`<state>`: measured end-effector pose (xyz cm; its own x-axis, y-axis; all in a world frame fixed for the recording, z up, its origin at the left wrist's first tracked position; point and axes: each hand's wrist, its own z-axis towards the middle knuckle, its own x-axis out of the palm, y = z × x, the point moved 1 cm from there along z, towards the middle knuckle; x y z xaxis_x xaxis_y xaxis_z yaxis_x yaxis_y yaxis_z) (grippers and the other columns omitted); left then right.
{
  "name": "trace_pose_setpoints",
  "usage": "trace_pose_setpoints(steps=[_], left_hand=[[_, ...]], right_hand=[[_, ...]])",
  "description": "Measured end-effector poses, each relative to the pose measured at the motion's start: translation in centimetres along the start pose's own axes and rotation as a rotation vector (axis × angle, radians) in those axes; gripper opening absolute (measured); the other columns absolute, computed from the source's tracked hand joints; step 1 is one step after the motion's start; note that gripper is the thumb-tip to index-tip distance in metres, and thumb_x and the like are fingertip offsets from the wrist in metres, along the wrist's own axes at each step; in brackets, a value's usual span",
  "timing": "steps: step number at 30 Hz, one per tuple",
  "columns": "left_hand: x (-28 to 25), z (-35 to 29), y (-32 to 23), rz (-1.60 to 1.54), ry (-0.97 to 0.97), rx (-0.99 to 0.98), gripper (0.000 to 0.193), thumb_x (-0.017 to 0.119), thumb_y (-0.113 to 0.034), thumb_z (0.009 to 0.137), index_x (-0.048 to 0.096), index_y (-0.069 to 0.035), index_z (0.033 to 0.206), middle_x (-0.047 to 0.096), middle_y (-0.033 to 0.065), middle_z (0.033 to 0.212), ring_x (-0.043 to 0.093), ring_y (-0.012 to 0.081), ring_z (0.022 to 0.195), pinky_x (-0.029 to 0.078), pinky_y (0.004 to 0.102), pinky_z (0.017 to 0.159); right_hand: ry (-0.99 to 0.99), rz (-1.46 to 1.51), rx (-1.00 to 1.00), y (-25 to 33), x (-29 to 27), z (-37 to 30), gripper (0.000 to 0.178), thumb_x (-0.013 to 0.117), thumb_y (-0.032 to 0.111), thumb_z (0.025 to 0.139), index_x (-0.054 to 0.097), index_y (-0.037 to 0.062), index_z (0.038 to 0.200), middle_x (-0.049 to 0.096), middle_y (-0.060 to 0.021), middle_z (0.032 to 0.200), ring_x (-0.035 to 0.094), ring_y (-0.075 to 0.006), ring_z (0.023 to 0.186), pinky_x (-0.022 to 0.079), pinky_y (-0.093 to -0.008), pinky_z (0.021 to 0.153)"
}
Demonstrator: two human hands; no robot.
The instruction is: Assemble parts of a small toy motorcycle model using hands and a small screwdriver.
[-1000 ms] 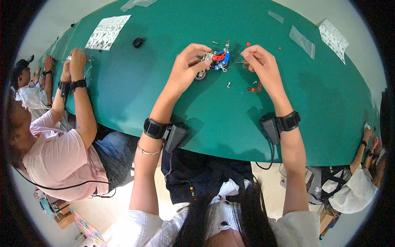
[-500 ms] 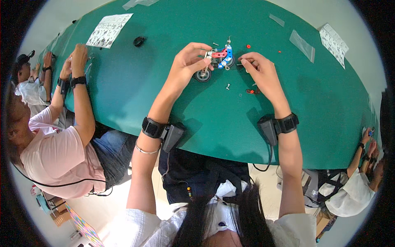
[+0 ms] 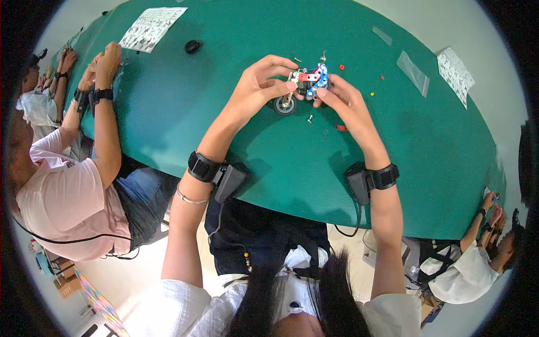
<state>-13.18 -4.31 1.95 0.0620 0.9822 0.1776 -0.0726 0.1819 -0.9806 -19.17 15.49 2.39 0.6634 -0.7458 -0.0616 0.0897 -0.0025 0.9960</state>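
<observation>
Metal-and-plastic model vehicle (image 3: 307, 77), one item, held above the green table (image 3: 281, 168), between the two hands, long axis running roughly crosswise from left grip to right. Left hand (image 3: 269, 87): thumb and fingers pinching the model's pale metal end; black-tyred wheel (image 3: 285, 106) just below the fingertips, on the side toward the body. Right hand (image 3: 347, 102): thumb and fingers drawn in at the opposite end, touching the blue curved strip (image 3: 324, 75); whether they clamp the strip or a small part hidden there, cannot tell. Blue strip nearer the right hand; wheel nearer the left; red strip (image 3: 308, 76) between.

Loose parts about the grip: bolt (image 3: 310, 119), silver, bodyward of the gap between the hands; screw (image 3: 297, 59), just beyond the left fingers; red ring (image 3: 342, 67), just beyond the right fingers; red piece (image 3: 341, 128), bodyward, near the right palm; yellow bit (image 3: 371, 94), right of the right hand. Farther right: clear plastic bag (image 3: 413, 74), flat. Well left and beyond: black ring-shaped item (image 3: 192, 46).
</observation>
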Motion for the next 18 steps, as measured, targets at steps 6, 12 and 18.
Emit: trace_pose_setpoints(steps=[6, 12, 18], left_hand=[[0.0, 0.0, -0.1, -0.038, 0.055, -0.015, 0.031, 0.063, -0.01, 0.088, 0.055, -0.003, 0.117, 0.065, 0.0089, 0.111, 0.064, 0.0137, 0.093, 0.048, 0.0275, 0.083], [-0.2, 0.4, 0.7, -0.004, -0.014, 0.061, 0.033, 0.064, -0.01, 0.088, 0.055, -0.003, 0.119, 0.064, 0.0111, 0.114, 0.062, 0.0148, 0.101, 0.048, 0.0292, 0.085], [-0.3, 0.2, 0.2, -0.058, 0.11, -0.061, 0.036, 0.053, -0.025, 0.096, 0.053, 0.001, 0.119, 0.063, 0.0139, 0.113, 0.063, 0.021, 0.1, 0.05, 0.0319, 0.084]], right_hand=[[-0.04, -0.005, -0.033, 0.1, 0.6, -0.2, 0.03, 0.064, 0.021, 0.091, 0.057, -0.0003, 0.112, 0.063, -0.0036, 0.093, 0.056, -0.0075, 0.074, 0.047, -0.0233, 0.068], [-0.271, -0.149, -0.192, 0.4, 0.4, 0.0, 0.027, 0.07, 0.015, 0.086, 0.059, -0.0002, 0.105, 0.062, -0.003, 0.091, 0.057, -0.009, 0.077, 0.048, -0.0254, 0.072], [-0.357, -0.48, -0.48, 0.9, 0.3, -0.1, 0.026, 0.072, 0.002, 0.076, 0.061, 0.0037, 0.1, 0.06, -0.006, 0.093, 0.061, -0.0181, 0.086, 0.049, -0.0302, 0.079]])
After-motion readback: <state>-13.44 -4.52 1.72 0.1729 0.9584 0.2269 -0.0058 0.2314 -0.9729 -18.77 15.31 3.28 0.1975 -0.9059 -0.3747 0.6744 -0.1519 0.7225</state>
